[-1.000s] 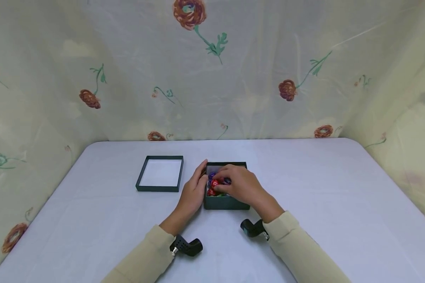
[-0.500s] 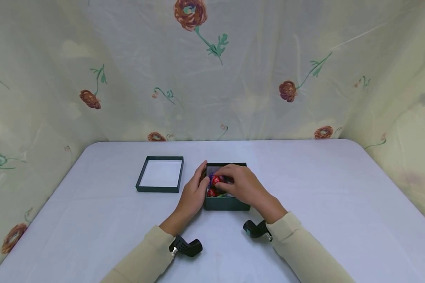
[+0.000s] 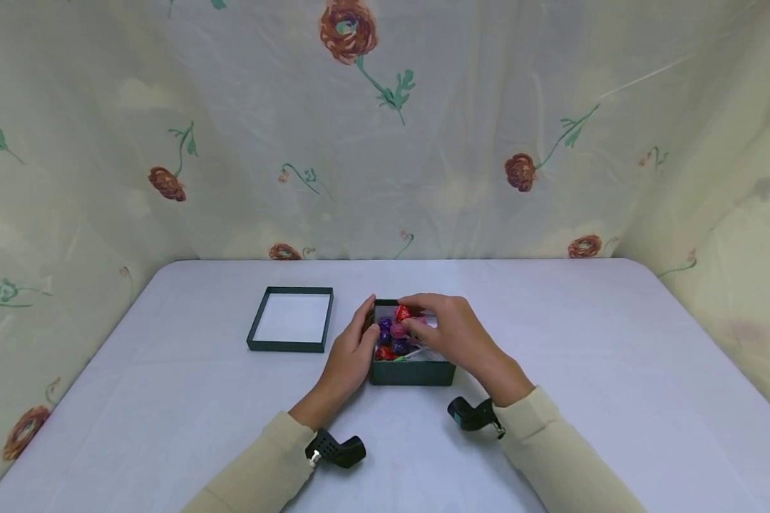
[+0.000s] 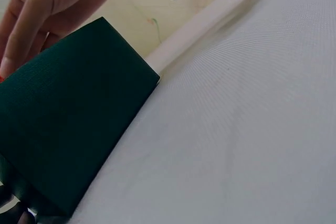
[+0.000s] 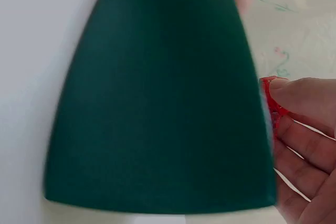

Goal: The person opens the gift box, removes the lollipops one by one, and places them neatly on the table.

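A dark green box (image 3: 413,373) holds several round wrapped candies, purple and red. My left hand (image 3: 349,353) grips the box's left wall, its fingers along the outside and the thumb at the rim. Over the box's right part is my right hand (image 3: 452,331), its thumb and fingers pinching a red wrapped candy (image 3: 402,313). The red wrapper (image 5: 270,95) also shows under the right thumb in the right wrist view. In the left wrist view the green wall of the box (image 4: 79,108) covers much of the left side, and the right hand (image 4: 47,9) reaches in above it.
A dark green square frame-like lid (image 3: 289,347) lies on the white-covered table (image 3: 167,385), left of the box. A floral curtain (image 3: 462,142) hangs behind the table and at both sides. Both wrists carry a small black camera (image 3: 339,450).
My right hand has moved up and to the right with the red candy, uncovering purple candies in the box. The left hand has stayed at the box's left side.
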`<move>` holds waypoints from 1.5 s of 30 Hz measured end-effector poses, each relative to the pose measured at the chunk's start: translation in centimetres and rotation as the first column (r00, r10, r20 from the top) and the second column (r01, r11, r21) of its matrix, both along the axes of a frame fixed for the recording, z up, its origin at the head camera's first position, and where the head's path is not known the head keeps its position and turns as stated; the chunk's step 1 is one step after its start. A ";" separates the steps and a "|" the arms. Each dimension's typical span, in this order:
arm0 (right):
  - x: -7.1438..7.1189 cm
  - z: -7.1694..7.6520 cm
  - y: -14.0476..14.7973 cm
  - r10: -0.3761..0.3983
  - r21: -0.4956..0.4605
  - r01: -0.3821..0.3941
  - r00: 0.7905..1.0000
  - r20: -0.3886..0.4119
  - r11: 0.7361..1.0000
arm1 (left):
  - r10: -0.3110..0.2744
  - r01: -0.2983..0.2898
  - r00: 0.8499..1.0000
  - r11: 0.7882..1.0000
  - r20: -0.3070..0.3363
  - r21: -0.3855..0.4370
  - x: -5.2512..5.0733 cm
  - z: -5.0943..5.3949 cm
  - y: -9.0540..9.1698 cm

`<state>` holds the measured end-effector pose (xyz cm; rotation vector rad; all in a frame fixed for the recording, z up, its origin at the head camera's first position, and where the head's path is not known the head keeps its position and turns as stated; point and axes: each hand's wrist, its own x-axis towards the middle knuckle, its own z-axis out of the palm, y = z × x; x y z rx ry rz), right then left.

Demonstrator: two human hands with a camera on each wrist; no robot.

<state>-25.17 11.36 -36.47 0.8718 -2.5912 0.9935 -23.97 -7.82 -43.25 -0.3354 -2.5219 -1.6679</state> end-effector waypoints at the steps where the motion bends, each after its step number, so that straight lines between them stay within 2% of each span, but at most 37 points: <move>1: 0.0 0.2 0.2 -0.006 0.000 0.006 1.000 -0.006 1.000 | 0.001 -0.001 1.000 1.000 0.001 -0.002 0.0 0.0 0.0; 10: 0.3 1.6 1.8 -0.047 0.031 0.046 0.998 0.031 0.998 | 0.018 -0.018 1.000 1.000 0.009 -0.009 -0.1 -0.1 0.0; 16: 0.2 2.0 3.1 -0.080 0.052 0.077 0.995 0.058 0.996 | 0.015 -0.015 1.000 1.000 -0.004 -0.010 -0.1 -0.2 0.0; 25: -0.1 2.3 4.9 -0.132 0.070 0.129 0.991 0.036 0.989 | 0.008 -0.008 1.000 1.000 -0.007 -0.005 -0.1 -0.2 0.0; 36: -0.5 2.2 7.3 -0.199 0.101 0.192 0.977 0.070 0.976 | 0.004 -0.004 1.000 1.000 -0.008 0.004 0.0 -0.2 0.1; 45: -1.3 1.2 8.4 -0.255 0.140 0.236 0.957 0.139 0.961 | 0.005 -0.005 1.000 1.000 -0.012 -0.008 -0.1 -0.2 0.0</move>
